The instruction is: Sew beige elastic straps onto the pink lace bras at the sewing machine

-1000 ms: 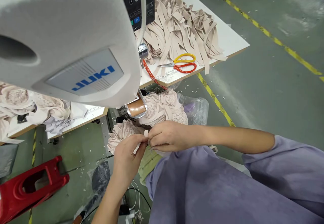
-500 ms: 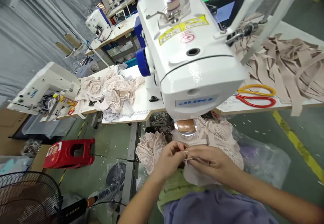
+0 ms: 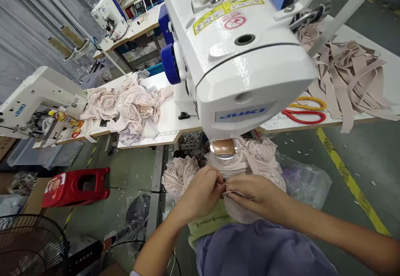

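Note:
Below the sewing machine head (image 3: 250,88), my two hands meet close to my lap. My left hand (image 3: 203,188) is closed, thumb and fingertips pinching the edge of a pale beige bra (image 3: 240,210). My right hand (image 3: 256,195) pinches the same edge just beside it, its fingers laid over the fabric. A smooth, pale part of the bra hangs below the right hand. Exactly what lies between the fingertips is hidden. Behind the hands, more beige lace bras (image 3: 264,153) are heaped beneath the machine, with a bunched lace pile (image 3: 179,176) to the left.
Scissors with red and yellow handles (image 3: 304,115) lie on the white table at right, near a heap of beige straps (image 3: 350,76). More lace bras (image 3: 131,105) cover the table at left. A red stool (image 3: 76,188) and a black fan (image 3: 31,242) stand lower left.
The camera view has shifted, so the machine looks larger and most of the surroundings sit further left. Both hands keep their pinch on the bra, with fingertips slightly closer together.

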### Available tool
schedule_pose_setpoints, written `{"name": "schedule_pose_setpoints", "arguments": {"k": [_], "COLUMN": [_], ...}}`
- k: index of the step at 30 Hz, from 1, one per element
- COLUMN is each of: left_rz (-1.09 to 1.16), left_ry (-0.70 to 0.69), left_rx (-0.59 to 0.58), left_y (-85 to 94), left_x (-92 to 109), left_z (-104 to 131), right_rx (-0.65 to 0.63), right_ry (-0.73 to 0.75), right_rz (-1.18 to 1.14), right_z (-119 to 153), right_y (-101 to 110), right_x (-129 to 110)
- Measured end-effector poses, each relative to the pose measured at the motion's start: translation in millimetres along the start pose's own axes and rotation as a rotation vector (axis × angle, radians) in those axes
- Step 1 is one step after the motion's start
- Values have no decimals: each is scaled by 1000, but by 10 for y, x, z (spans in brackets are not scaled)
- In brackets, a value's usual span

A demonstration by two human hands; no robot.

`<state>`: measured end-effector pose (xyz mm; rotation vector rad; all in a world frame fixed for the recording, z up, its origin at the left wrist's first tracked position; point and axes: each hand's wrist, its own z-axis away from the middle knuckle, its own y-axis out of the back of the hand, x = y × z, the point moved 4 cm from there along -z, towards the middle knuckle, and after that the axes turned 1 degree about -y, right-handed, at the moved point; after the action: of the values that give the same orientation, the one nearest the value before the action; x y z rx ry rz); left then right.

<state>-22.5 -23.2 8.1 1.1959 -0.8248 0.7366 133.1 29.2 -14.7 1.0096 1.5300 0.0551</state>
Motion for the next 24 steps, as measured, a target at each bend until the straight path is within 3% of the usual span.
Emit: {"name": "schedule_pose_setpoints", "arguments": {"k": [3, 6, 8, 10, 13, 17, 24], "left_rz": [233, 620, 694, 608, 336, 44, -27], "left_ry": [19, 30, 32, 40, 33, -84, -116], "left_rx": [84, 346, 490, 509, 461, 508, 509], "left_y": [-152, -374, -471, -488, -381, -242, -287], "left_x": [-106, -242, -301, -314, -282, -213, -246], "left_z": [-99, -154, -141, -120, -92, -83, -121], "right_rx": [111, 240, 273, 265, 203, 141, 187], "right_ry": [-93, -89, -68, -61, -69, -86, -179], "right_rz": [-167, -274, -273, -241, -182, -154, -291], "right_z": [-18, -23, -22, -15, 7, 22, -16], "right_y": [0, 34, 69, 111, 159, 152, 196], "right_x": [65, 79, 71, 62, 59, 92, 225]}}
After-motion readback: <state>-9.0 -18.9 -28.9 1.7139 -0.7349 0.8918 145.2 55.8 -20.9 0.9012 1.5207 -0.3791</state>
